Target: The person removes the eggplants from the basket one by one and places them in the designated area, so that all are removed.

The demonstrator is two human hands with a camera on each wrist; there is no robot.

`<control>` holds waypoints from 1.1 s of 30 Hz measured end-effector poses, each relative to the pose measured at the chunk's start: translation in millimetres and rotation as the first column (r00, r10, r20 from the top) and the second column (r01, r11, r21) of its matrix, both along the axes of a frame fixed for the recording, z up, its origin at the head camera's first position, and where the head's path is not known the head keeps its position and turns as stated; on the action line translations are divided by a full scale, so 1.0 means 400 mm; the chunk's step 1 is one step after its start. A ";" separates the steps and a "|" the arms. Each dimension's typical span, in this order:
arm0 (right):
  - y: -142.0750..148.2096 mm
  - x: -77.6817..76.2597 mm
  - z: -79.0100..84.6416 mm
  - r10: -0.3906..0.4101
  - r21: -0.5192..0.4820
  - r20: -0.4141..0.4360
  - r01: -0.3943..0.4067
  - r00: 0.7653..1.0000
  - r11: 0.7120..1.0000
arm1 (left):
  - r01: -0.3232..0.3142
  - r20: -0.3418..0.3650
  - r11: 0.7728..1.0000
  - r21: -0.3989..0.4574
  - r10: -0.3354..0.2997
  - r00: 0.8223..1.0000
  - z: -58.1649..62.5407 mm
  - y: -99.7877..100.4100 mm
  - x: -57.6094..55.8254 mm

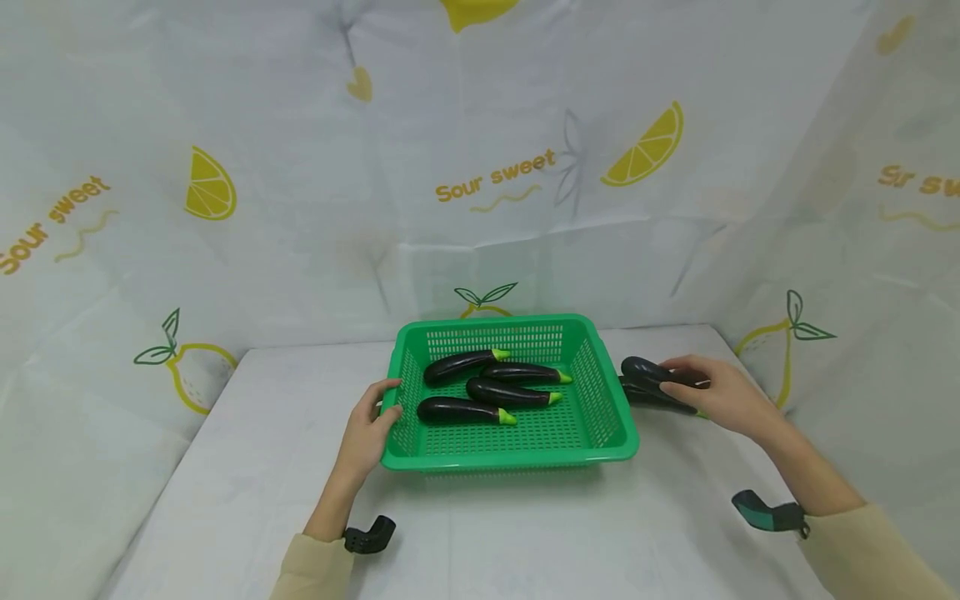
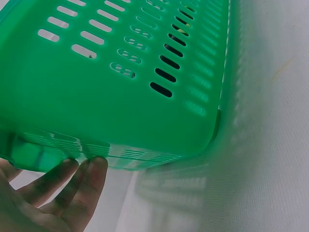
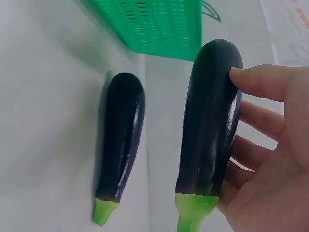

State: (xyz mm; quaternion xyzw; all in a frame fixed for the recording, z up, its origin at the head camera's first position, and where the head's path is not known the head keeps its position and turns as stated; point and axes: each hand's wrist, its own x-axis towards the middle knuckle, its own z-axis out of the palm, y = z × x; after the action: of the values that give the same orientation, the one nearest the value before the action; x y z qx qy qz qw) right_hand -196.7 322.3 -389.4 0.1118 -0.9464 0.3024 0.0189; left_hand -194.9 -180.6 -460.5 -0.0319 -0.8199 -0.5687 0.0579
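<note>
The right wrist view's edges cut off the basket (image 3: 157, 26) and the held eggplant (image 3: 207, 123)

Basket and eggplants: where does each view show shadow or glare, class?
Head: soft shadow under the green basket on the table; left wrist: blurry, greenish shadow beside the basket; right wrist: glare streaks on the eggplant in the right hand and the other eggplant.

On the cloth (image 1: 300, 275), the middle print (image 1: 496, 175) reads "Sour sweet", beyond and between the left hand (image 1: 373, 425) and the right hand (image 1: 712, 393). The left print (image 1: 54, 223), beyond and left of the left hand, repeats it. The right print (image 1: 918, 180), beyond the right hand, is creased and cut off.
</note>
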 end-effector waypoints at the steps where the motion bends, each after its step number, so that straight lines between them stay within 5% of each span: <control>1: 0.003 -0.002 -0.009 0.000 -0.001 0.003 0.000 1.000 1.000 | 0.003 -0.003 1.000 0.004 -0.003 1.000 0.000 0.000 0.001; 13: 0.010 -0.011 -0.098 -0.008 -0.011 0.044 0.009 0.999 1.000 | 0.005 -0.001 1.000 0.010 -0.005 1.000 -0.001 -0.002 0.006; 33: 0.014 -0.024 -0.182 0.026 0.036 0.033 -0.027 0.999 0.999 | -0.001 -0.026 1.000 0.000 0.001 1.000 -0.003 -0.001 0.002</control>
State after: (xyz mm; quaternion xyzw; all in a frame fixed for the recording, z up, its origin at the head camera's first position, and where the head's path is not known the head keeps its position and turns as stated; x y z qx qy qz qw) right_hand -206.4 327.9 -462.1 0.1196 -0.9504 0.2871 -0.0026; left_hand -193.9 -181.1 -461.9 -0.0390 -0.8190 -0.5684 0.0686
